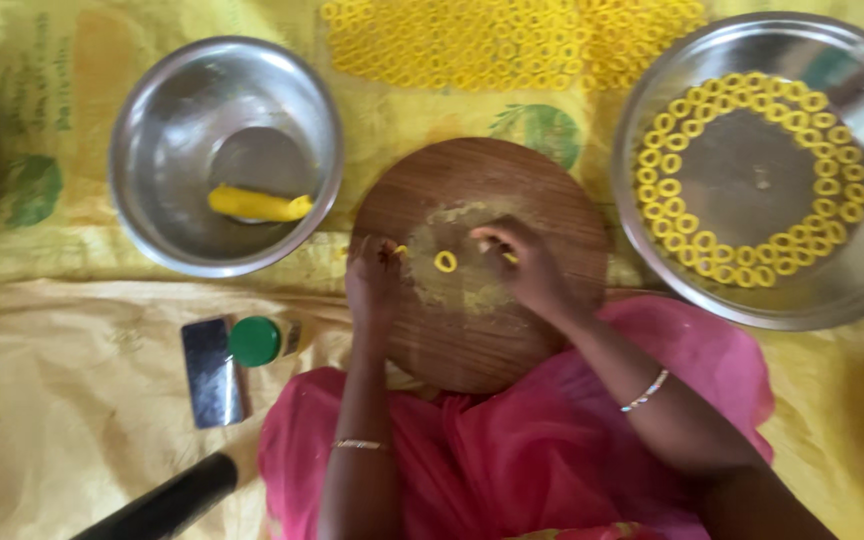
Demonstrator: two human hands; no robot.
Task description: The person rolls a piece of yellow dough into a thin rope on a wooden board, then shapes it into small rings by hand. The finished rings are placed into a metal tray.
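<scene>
both hands' fingers [497, 240] pinch dough bits beside ring [446, 262]; bowl [162, 110], tray [852, 290] flank board [512, 190].

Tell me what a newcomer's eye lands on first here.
Probably the bright pink cloth over the lap at the bottom, with the round brown wooden board on it. On the board, the left hand and right hand flank one small yellow dough ring. At right, a wide round steel plate holds many such rings laid in a circle.
</scene>
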